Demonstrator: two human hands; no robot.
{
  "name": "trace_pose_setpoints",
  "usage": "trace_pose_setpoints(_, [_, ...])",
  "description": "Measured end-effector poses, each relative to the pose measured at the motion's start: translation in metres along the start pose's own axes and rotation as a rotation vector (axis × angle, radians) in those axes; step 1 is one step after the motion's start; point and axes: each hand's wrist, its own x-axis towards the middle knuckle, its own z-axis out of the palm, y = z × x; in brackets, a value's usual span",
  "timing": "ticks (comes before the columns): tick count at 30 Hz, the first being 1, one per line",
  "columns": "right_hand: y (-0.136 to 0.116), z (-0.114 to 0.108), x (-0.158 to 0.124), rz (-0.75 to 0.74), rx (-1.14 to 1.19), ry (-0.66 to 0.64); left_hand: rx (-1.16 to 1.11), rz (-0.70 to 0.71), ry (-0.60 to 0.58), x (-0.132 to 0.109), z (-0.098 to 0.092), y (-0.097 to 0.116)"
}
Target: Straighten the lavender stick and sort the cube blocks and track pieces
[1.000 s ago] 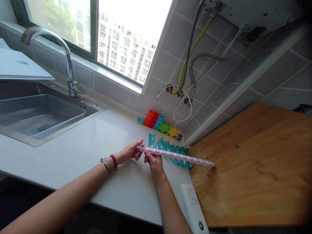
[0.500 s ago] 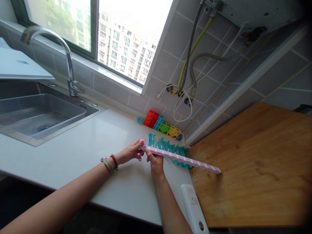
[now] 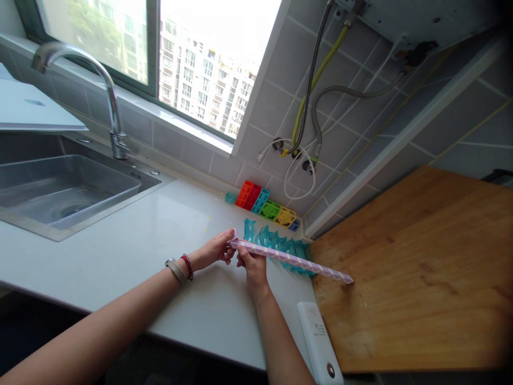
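Leftmost, a steel sink (image 3: 24, 208) and its curved tap (image 3: 114, 115) are set into the white desk (image 3: 132, 251), below a window. Nearer the middle, the left hand (image 3: 214, 249) — a band and a red cord worn at its wrist — is closed on the near end of a long pink-and-white striped strip (image 3: 290, 260), its fingers pinched about the tip. Just beside it, the right hand (image 3: 250, 266) is also closed on the strip, slightly further along, thumb on top. The strip is thus held at one end by both grips and slants away to the right, passing over a cluster of teal translucent pieces (image 3: 280, 247) lying on the desk, its far tip reaching onto the wooden board (image 3: 420, 278).

Judged from this, the work is at the held end: the strip seems already rolled or folded into a narrow length, and the end is being pinched or tucked. Whether the far tip is finished cannot be told. The teal pieces and the row of coloured blocks (image 3: 266, 208) against the tiled wall lie untouched. A white device (image 3: 318, 342) rests at the desk's near edge.
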Motion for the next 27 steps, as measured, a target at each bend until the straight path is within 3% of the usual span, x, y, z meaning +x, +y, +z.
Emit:
trace_pose_setpoints(9, [-0.011, 0.005, -0.004, -0.092, -0.036, 0.042, -0.002, 0.033, -0.035, -0.004, 0.006, 0.004])
trace_pose_setpoints(20, [-0.010, 0.014, -0.007, -0.079, 0.027, 0.039, 0.048, 0.163, 0.093, 0.000, 0.010, -0.003])
trace_pose_setpoints(27, [-0.006, 0.016, -0.007, -0.040, 0.042, 0.066, -0.020, 0.055, 0.101, 0.001, 0.011, -0.004])
